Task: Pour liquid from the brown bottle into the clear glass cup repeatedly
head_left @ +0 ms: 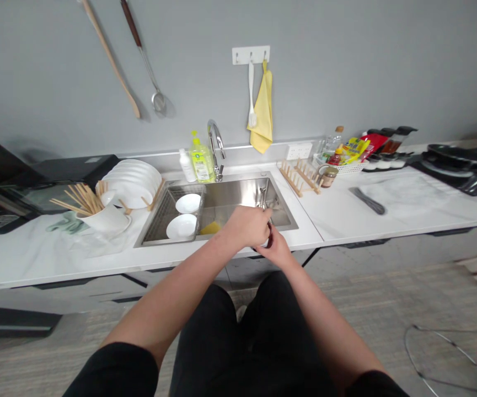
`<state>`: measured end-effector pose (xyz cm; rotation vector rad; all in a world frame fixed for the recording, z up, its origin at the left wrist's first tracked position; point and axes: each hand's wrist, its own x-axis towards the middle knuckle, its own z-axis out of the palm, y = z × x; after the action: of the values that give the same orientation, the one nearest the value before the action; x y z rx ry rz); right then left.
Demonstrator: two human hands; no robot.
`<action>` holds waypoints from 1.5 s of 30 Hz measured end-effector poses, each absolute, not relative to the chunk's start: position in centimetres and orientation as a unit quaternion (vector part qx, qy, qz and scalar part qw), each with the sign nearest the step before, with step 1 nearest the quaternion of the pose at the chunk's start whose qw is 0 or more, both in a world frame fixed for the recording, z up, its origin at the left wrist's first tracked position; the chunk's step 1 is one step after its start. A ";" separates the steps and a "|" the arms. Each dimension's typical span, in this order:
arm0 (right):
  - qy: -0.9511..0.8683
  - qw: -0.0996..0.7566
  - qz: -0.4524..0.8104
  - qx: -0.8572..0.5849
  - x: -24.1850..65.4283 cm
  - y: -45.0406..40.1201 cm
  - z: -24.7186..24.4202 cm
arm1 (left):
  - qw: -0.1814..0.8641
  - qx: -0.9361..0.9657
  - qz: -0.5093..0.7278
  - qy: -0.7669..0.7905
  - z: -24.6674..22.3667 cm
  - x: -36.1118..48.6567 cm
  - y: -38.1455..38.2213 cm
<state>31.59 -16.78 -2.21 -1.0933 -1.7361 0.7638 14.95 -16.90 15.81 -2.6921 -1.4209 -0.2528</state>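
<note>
My left hand (250, 226) and my right hand (277, 249) meet over the front edge of the sink (238, 193). Both are closed around a small object with dark and whitish parts, mostly covered by the fingers, so its kind does not show. Just beyond the left hand, shiny metal utensils (262, 196) are in the right part of the basin. Two white bowls (181, 226) sit in a wire basket (167, 220) at the sink's left. A yellow sponge (210, 228) lies on the basin floor beside the basket.
Behind the sink stand a faucet (216, 146), a green soap bottle (202, 160) and a white bottle (187, 166). White plates (133, 184) and a chopstick holder (106, 219) are left. A wooden rack (300, 176), a jar (328, 176) and a dark whisk-like utensil (367, 200) are right.
</note>
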 end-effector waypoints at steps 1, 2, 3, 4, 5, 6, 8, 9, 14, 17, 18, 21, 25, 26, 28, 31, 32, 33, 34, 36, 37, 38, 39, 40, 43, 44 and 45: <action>-0.704 0.464 0.308 -0.441 31.6 -16.8 -2.2 | 0.039 -0.884 -0.077 -0.459 15.8 14.9 -16.8; -0.702 0.470 0.306 -0.439 31.5 -16.8 -2.2 | 0.038 -0.884 -0.073 -0.460 15.7 14.9 -16.6; -0.701 0.472 0.305 -0.439 31.5 -16.8 -2.2 | 0.040 -0.881 -0.070 -0.466 15.7 14.9 -16.4; -0.700 0.472 0.305 -0.441 31.5 -16.8 -2.2 | 0.045 -0.875 -0.068 -0.477 15.7 14.9 -16.3; -0.699 0.470 0.306 -0.443 31.5 -16.9 -2.2 | 0.053 -0.867 -0.068 -0.491 15.7 14.9 -16.2; -0.699 0.467 0.306 -0.446 31.5 -16.9 -2.1 | 0.060 -0.859 -0.071 -0.504 15.8 14.9 -16.1; -0.700 0.461 0.305 -0.453 31.5 -17.0 -2.0 | 0.069 -0.855 -0.080 -0.508 15.9 14.7 -16.3; -0.700 0.459 0.305 -0.454 31.6 -17.0 -2.0 | 0.070 -0.861 -0.084 -0.497 16.0 14.6 -16.4; -0.699 0.468 0.321 -0.435 31.6 -17.0 -1.7 | 0.053 -0.892 -0.071 -0.443 16.0 14.1 -16.8; -0.700 0.465 0.313 -0.441 31.6 -17.0 -1.8 | 0.053 -0.878 -0.066 -0.471 16.0 14.3 -16.6; -0.701 0.464 0.309 -0.445 31.6 -16.9 -1.9 | 0.054 -0.872 -0.072 -0.481 16.0 14.4 -16.6; -0.701 0.467 0.302 -0.447 31.6 -16.9 -2.1 | 0.050 -0.851 -0.113 -0.511 16.3 14.5 -16.5; -0.701 0.476 0.302 -0.437 31.7 -16.8 -2.2 | -0.036 -0.809 -0.271 -0.520 14.9 12.2 -16.2; -0.702 0.475 0.301 -0.437 31.8 -16.8 -2.2 | -0.080 -0.787 -0.330 -0.516 13.8 11.2 -16.0; -0.705 0.469 0.298 -0.441 31.8 -16.8 -2.2 | -0.184 -0.712 -0.448 -0.508 10.7 8.7 -15.4; -0.703 0.465 0.298 -0.448 31.9 -16.7 -2.4 | -0.276 -0.618 -0.504 -0.536 4.9 4.9 -14.6; -0.702 0.464 0.299 -0.450 31.9 -16.7 -2.5 | -0.279 -0.608 -0.500 -0.550 3.1 3.9 -14.4; -0.700 0.464 0.300 -0.452 31.9 -16.6 -2.6 | -0.278 -0.603 -0.493 -0.562 1.6 2.9 -14.2; -0.698 0.463 0.301 -0.456 31.9 -16.6 -2.7 | -0.270 -0.599 -0.487 -0.575 0.3 2.0 -13.9; -0.692 0.461 0.304 -0.465 31.9 -16.7 -2.8 | -0.254 -0.592 -0.473 -0.601 -1.5 0.6 -13.4; -0.690 0.460 0.304 -0.469 31.9 -16.7 -2.8 | -0.249 -0.587 -0.468 -0.612 -2.0 0.1 -13.1; -0.689 0.460 0.304 -0.470 31.9 -16.7 -2.8 | -0.249 -0.581 -0.466 -0.619 -2.5 -0.4 -12.7; -0.690 0.460 0.301 -0.470 31.9 -16.7 -2.8 | -0.254 -0.575 -0.469 -0.620 -2.8 -0.7 -12.4; -0.691 0.462 0.299 -0.468 31.8 -16.8 -2.7 | -0.263 -0.568 -0.478 -0.616 -3.1 -1.0 -12.1; -0.691 0.466 0.297 -0.466 31.8 -16.7 -2.7 | -0.296 -0.549 -0.522 -0.582 -3.5 -1.3 -11.7; -0.689 0.465 0.300 -0.467 31.8 -16.7 -2.8 | -0.306 -0.542 -0.539 -0.568 -3.6 -1.4 -11.8; -0.688 0.464 0.302 -0.469 31.8 -16.7 -2.8 | -0.314 -0.534 -0.555 -0.555 -3.5 -1.4 -11.9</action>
<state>31.79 -16.66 -2.82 -1.1513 -1.6907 0.7427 -1.42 -11.94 -3.53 -2.1280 -2.2085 -2.2103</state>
